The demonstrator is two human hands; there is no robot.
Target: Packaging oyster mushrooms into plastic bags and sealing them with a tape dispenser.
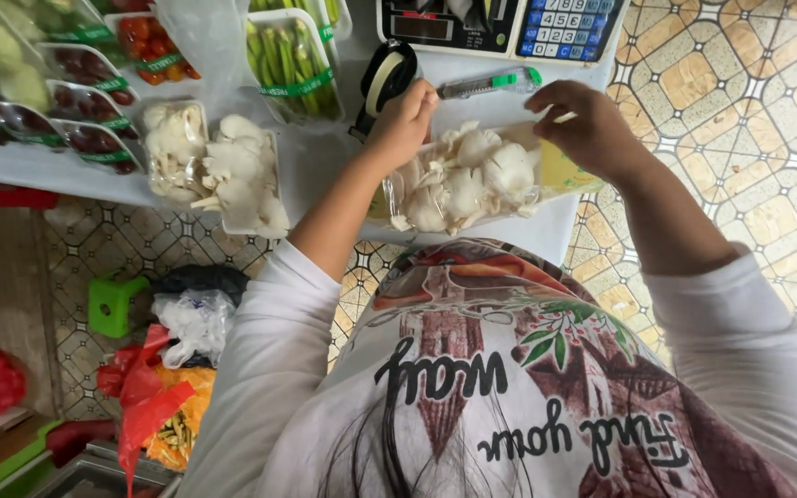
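Views: I've got one, the head camera, nothing to overlap with.
Position: it's up on the person's head, above their chest and sleeves.
Facing: steeply down and forward, over the white table [325, 175] edge to the tiled floor [740, 120].
Distance: close, both forearms fill mid-frame.

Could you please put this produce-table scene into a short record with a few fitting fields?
left hand: gripping the left edge of the mushroom tray
right hand: pinching the tray's right edge
mushroom tray: white mushrooms under clear wrap, on the white table
beside it: two more mushroom trays, unwrapped
behind: tape dispenser, scale, cutter
far left: trays of green stalks and red produce
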